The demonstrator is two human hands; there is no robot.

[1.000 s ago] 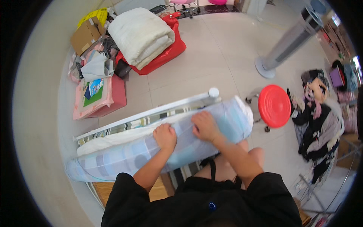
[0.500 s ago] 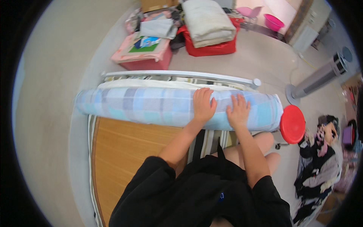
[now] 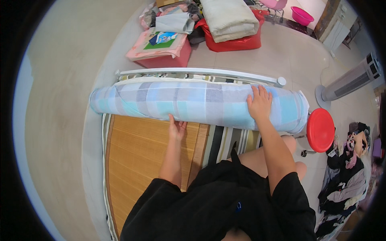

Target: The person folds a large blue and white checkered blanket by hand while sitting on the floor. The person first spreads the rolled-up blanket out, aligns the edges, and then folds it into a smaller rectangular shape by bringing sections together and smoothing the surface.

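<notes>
A long roll of blue, grey and white checked bedding [image 3: 193, 100] lies across the bed from the wall to the right edge. My right hand [image 3: 260, 103] rests flat on top of its right half, fingers stretched out. At the roll's near edge is my left hand [image 3: 177, 128], palm turned up, thumb apart and touching the cloth. Its fingertips reach toward the roll's underside and are partly hidden. Below the roll spreads a tan bamboo mat [image 3: 144, 148], beside a striped sheet [image 3: 227, 138].
A white bed rail [image 3: 209, 73] runs beyond the roll. Past it stand a pink box [image 3: 165, 60] and a red bag [image 3: 235, 45] under a folded white quilt [image 3: 229, 20]. On the right are a red stool [image 3: 320, 129], a tower fan [image 3: 350, 82] and a clothes heap [image 3: 345, 172].
My left hand has left the top of the roll and moved left and nearer, to its near edge. My right hand has shifted slightly right and farther along the top.
</notes>
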